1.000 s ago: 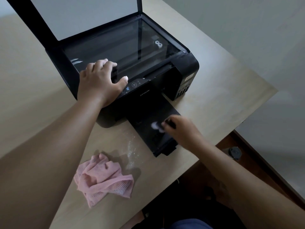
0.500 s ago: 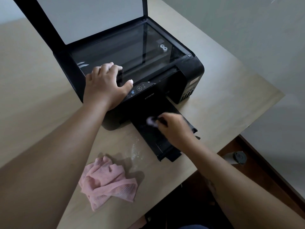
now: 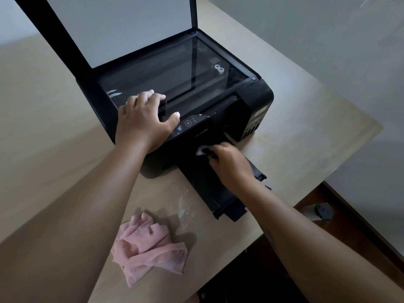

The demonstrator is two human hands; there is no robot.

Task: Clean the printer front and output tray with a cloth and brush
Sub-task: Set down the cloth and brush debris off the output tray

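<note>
Black printer [image 3: 240, 110] braced under the flat, empty left hand [image 3: 144, 121]; right hand [image 3: 229, 165] pinches a brush [image 3: 202, 150], sweeping the output tray [image 3: 203, 184]. Cloth [image 3: 148, 246] nearer the left hand probably comes next.

You see a pale wooden surface [image 3: 306, 119] with a smear of white dust [image 3: 184, 207] on it. Lower right lies a brown floor [image 3: 349, 219], where a small dark round object [image 3: 324, 212] sits. A grey wall [image 3: 328, 29] stands behind.
</note>
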